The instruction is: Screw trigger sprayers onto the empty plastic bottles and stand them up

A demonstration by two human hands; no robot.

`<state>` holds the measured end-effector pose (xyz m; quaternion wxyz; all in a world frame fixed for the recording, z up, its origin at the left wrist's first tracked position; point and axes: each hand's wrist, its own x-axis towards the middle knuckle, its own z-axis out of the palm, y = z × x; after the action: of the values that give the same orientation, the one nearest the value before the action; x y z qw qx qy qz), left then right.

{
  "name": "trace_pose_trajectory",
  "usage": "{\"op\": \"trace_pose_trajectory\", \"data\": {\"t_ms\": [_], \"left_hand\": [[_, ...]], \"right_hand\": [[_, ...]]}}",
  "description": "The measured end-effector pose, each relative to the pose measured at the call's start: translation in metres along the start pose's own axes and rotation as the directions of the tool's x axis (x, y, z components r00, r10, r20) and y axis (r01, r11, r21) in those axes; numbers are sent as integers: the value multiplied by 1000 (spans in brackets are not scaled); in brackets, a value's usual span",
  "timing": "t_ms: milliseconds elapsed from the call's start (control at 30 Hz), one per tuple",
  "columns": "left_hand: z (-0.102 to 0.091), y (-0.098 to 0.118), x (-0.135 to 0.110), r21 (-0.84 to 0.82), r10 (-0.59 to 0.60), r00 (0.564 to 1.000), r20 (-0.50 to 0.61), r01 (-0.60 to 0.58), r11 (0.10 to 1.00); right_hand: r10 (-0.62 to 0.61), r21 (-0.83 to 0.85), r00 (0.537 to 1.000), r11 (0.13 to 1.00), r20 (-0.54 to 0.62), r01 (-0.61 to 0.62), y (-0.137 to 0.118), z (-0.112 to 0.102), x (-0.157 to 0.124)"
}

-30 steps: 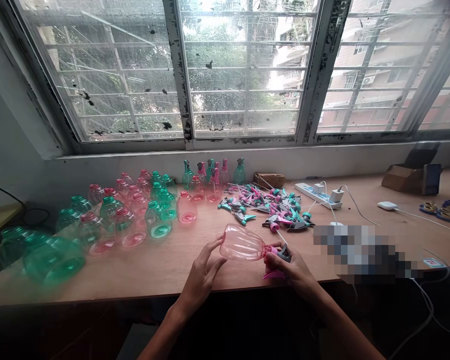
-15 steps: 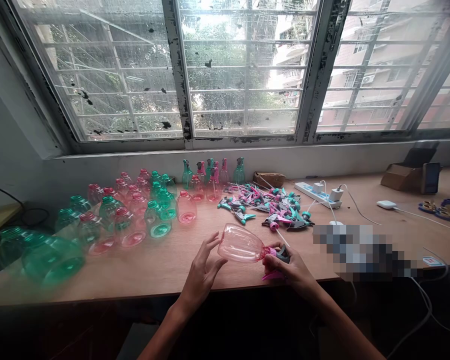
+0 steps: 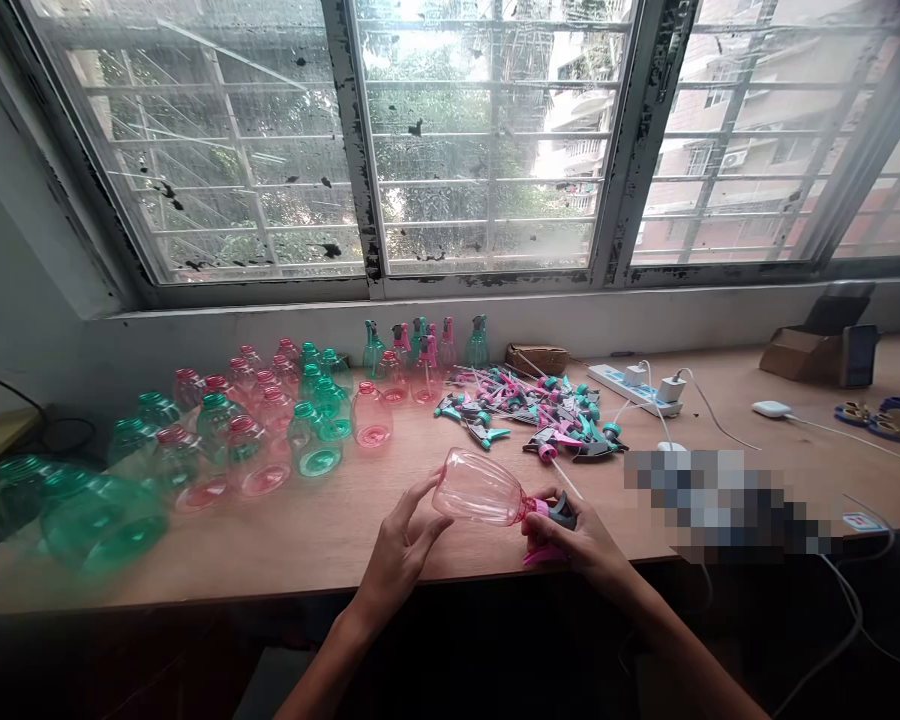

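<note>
A clear pink plastic bottle (image 3: 478, 487) lies on its side in front of me, base to the left, neck to the right. My left hand (image 3: 400, 547) cups its base, thumb and fingers curled round it. My right hand (image 3: 579, 538) is closed on the pink and grey trigger spray head (image 3: 551, 518) that sits at the bottle's neck. Both hands hover just above the near edge of the wooden table (image 3: 330, 530).
Many empty pink and green bottles (image 3: 270, 425) stand at the left. A few assembled spray bottles (image 3: 420, 350) stand by the window wall. A heap of trigger heads (image 3: 536, 410) lies behind my hands. A white power strip (image 3: 634, 388), cables and a cardboard box (image 3: 814, 350) lie to the right.
The bottle has shifted slightly left and tipped a little. My left hand's fingers have re-gripped its base. My right hand stays on the trigger head.
</note>
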<state>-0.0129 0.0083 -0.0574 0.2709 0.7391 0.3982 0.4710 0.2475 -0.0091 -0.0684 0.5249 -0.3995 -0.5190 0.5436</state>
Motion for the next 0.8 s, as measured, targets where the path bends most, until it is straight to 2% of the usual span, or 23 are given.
{"op": "trace_pose_trajectory", "data": {"t_ms": [133, 267, 500, 700, 800], "left_hand": [[-1, 5, -1, 20, -24, 1000, 12, 23, 1000], [-3, 9, -1, -27, -38, 999, 40, 39, 999], [0, 3, -1, 53, 41, 999, 27, -42, 998], [-2, 5, -4, -28, -62, 997, 48, 63, 998], [-2, 5, -3, -38, -47, 998, 45, 49, 998]], "right_hand": [[19, -42, 1000, 999, -11, -20, 1, 0, -1], [16, -60, 1000, 998, 6, -15, 2, -1, -1], [41, 24, 999, 999, -26, -40, 1, -1, 0], [48, 12, 998, 999, 27, -48, 2, -1, -1], [42, 4, 999, 999, 26, -42, 3, -1, -1]]}}
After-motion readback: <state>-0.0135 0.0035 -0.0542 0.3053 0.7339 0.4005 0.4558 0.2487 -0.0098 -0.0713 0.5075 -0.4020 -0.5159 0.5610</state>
